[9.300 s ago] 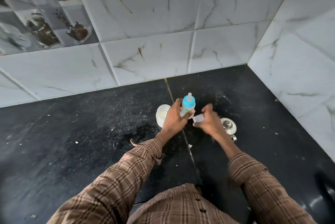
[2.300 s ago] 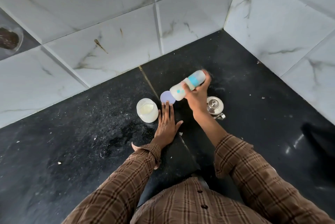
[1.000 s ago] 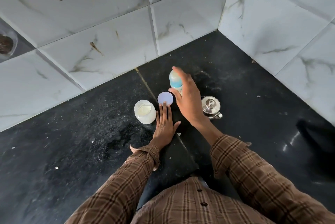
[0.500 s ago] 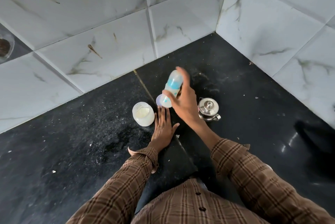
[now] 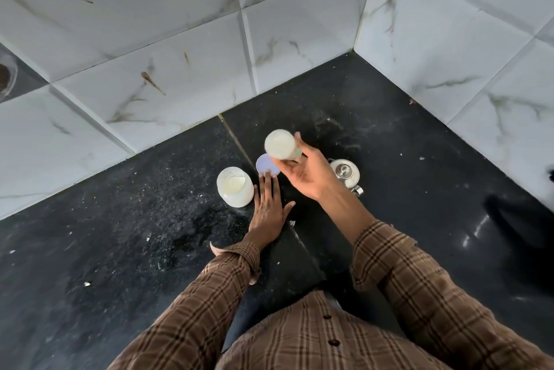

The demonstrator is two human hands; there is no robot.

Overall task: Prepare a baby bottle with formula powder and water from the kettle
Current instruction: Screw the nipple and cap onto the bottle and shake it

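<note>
My right hand grips the baby bottle above the counter, tipped so its round milky-white base faces me; the blue cap end is hidden behind my fingers. My left hand lies flat on the black counter, fingers spread, fingertips touching a pale lilac round lid. An open white jar of formula powder stands just left of that hand. A small steel kettle with its lid on sits right of my right hand, partly hidden by my wrist.
White marble-pattern tiled walls meet in a corner behind the objects. The counter is dusted with powder specks and crumbs. A dark object lies at the far right edge.
The bottle has been swung about in my right hand, from upright to tilted to base-toward-me. My left hand has stayed flat on the counter.
</note>
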